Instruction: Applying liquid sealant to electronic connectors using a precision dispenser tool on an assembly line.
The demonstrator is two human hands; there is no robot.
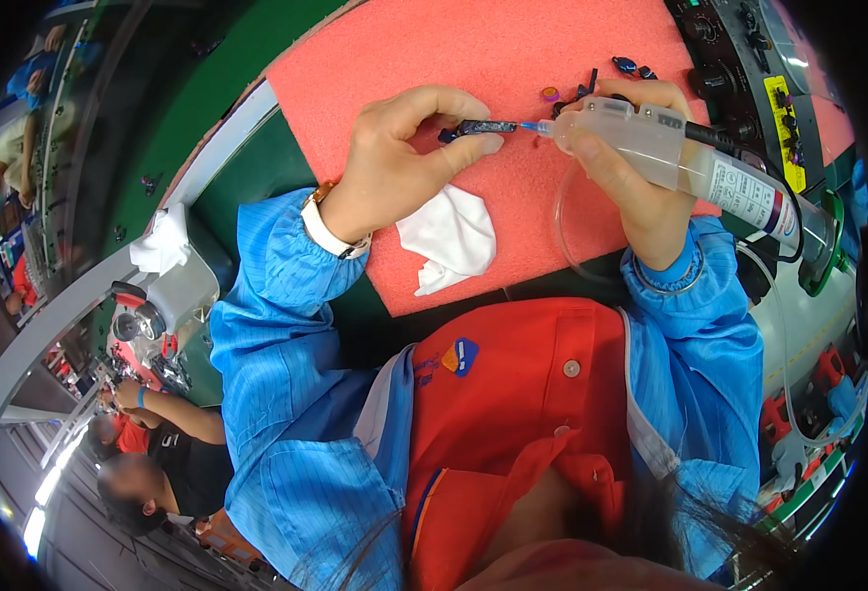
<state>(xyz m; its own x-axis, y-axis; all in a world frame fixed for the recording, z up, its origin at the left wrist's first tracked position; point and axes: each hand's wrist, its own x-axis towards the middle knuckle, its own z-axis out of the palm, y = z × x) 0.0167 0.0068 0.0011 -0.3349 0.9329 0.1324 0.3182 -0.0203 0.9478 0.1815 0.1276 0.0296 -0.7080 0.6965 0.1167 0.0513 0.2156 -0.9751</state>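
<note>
Between the thumb and fingers of my left hand (395, 148) is a small black part (483, 127), long and narrow, held level above the pink foam mat (355, 59). My right hand (641, 187) is wrapped round a glue dispensing syringe (631, 143) with a translucent barrel and a labelled cartridge. Its blue needle tip (529, 126) points left and meets or nearly meets the right end of the part. Several small dark pieces (625, 65) lie on the mat beyond my right hand. A white cloth (451, 236) rests on the mat below my left hand.
A dark control unit (715, 79) with knobs borders the mat at right. A thin clear tube (560, 222) loops beside my right wrist. Left of me stand a clear container (183, 291) and a white tissue (161, 241). Another person (173, 443) sits at the lower left.
</note>
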